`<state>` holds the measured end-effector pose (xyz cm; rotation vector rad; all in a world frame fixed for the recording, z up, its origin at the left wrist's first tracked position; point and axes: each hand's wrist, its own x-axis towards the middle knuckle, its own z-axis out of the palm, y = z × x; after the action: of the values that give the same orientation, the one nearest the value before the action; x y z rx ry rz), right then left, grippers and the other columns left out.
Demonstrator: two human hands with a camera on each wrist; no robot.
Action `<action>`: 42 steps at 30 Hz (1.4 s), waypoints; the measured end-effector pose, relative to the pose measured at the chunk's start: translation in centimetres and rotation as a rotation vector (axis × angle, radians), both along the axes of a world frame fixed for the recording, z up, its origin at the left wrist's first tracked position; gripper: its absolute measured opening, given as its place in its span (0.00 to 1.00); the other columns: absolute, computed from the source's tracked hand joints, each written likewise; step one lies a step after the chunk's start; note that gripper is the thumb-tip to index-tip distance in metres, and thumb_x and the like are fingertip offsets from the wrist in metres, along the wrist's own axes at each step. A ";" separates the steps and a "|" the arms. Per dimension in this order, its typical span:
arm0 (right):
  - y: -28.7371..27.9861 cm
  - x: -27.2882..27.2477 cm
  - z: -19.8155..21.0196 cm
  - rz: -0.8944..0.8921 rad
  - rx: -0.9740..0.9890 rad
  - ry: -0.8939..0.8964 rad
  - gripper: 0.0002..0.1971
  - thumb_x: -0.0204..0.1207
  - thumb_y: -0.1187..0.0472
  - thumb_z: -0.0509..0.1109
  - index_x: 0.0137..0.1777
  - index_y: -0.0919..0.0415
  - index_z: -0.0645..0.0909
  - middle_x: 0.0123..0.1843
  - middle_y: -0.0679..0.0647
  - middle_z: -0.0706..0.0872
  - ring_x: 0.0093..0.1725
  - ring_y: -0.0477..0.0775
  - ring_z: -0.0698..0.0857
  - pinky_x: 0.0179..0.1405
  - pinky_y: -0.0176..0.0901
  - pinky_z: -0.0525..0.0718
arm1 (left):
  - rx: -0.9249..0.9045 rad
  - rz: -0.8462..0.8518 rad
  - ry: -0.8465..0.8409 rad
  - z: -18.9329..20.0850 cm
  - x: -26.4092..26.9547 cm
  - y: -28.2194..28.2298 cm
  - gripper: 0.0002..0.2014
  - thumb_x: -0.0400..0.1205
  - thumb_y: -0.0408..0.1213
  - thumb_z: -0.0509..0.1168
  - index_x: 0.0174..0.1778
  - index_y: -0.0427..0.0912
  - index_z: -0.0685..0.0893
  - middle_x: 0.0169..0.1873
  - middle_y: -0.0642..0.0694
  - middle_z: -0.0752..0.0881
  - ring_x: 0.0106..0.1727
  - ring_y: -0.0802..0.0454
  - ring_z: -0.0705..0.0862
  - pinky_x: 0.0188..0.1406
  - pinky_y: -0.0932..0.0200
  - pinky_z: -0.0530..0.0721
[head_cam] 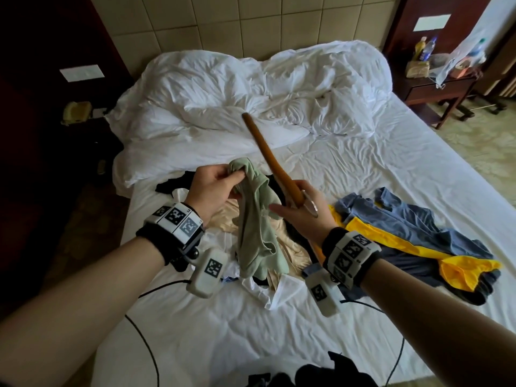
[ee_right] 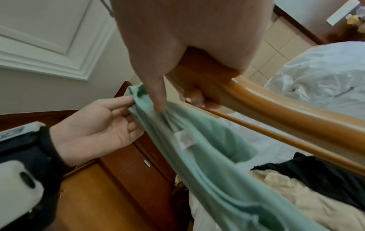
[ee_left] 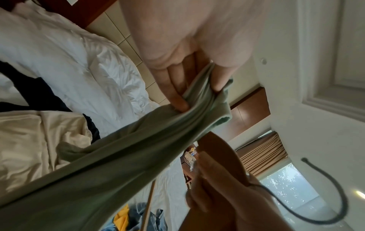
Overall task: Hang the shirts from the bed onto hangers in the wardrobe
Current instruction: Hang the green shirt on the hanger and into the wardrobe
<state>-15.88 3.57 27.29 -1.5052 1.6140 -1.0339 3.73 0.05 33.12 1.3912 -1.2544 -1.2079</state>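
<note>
My left hand [head_cam: 220, 181] pinches the bunched top of a pale green shirt [head_cam: 258, 233] and holds it up over the clothes pile; the rest hangs down to the bed [head_cam: 363, 169]. In the left wrist view thumb and fingers [ee_left: 177, 100] squeeze the green shirt [ee_left: 118, 156]. My right hand [head_cam: 301, 202] grips a wooden hanger [head_cam: 268, 152] near its middle, one arm pointing away toward the duvet. In the right wrist view the hanger [ee_right: 276, 109] crosses to the right, and my thumb [ee_right: 158, 100] touches the green shirt [ee_right: 197, 148] just below the left hand [ee_right: 102, 125].
A pile of clothes lies on the bed: a cream garment [head_cam: 290, 247], black and white pieces, a blue shirt [head_cam: 413, 219] and a yellow one [head_cam: 405, 247]. A rumpled white duvet [head_cam: 251, 88] fills the head end. A cluttered nightstand [head_cam: 438, 85] stands at right. Dark clothing lies at the bed's near edge.
</note>
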 end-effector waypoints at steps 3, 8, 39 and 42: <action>0.1 1.8 -1.4 0.051 0.041 0.020 0.24 0.66 0.52 0.84 0.60 0.55 0.81 0.47 0.46 0.88 0.41 0.36 0.84 0.33 0.23 0.73 | 0.025 -0.004 0.048 0.4 -0.6 0.3 0.06 0.82 0.30 0.69 0.41 0.38 0.90 0.35 0.43 0.92 0.39 0.47 0.92 0.37 0.54 0.91; 0.5 2.0 -3.3 -0.005 0.141 0.089 0.18 0.73 0.61 0.76 0.63 0.59 0.83 0.52 0.56 0.89 0.53 0.57 0.86 0.46 0.40 0.77 | 0.000 0.032 0.050 0.8 0.3 0.3 0.05 0.82 0.31 0.70 0.44 0.36 0.90 0.41 0.36 0.91 0.42 0.43 0.92 0.40 0.51 0.91; -0.8 -3.4 2.0 0.462 0.225 0.309 0.16 0.65 0.66 0.78 0.41 0.44 0.78 0.37 0.42 0.77 0.37 0.43 0.77 0.39 0.40 0.73 | -0.618 -0.338 -0.656 -3.7 0.5 1.1 0.14 0.80 0.55 0.63 0.51 0.54 0.89 0.39 0.54 0.92 0.40 0.55 0.90 0.39 0.55 0.88; -0.4 -4.3 2.1 0.438 0.225 0.369 0.14 0.66 0.68 0.76 0.46 0.50 0.83 0.37 0.45 0.81 0.36 0.45 0.79 0.38 0.41 0.75 | -0.754 -0.378 -0.907 -3.4 2.2 0.9 0.16 0.77 0.55 0.61 0.41 0.52 0.91 0.31 0.53 0.90 0.31 0.49 0.86 0.42 0.64 0.74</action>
<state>-20.22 3.20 29.43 -1.8520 1.4763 -0.3368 5.96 0.97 29.72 1.1342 -2.3614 -0.1562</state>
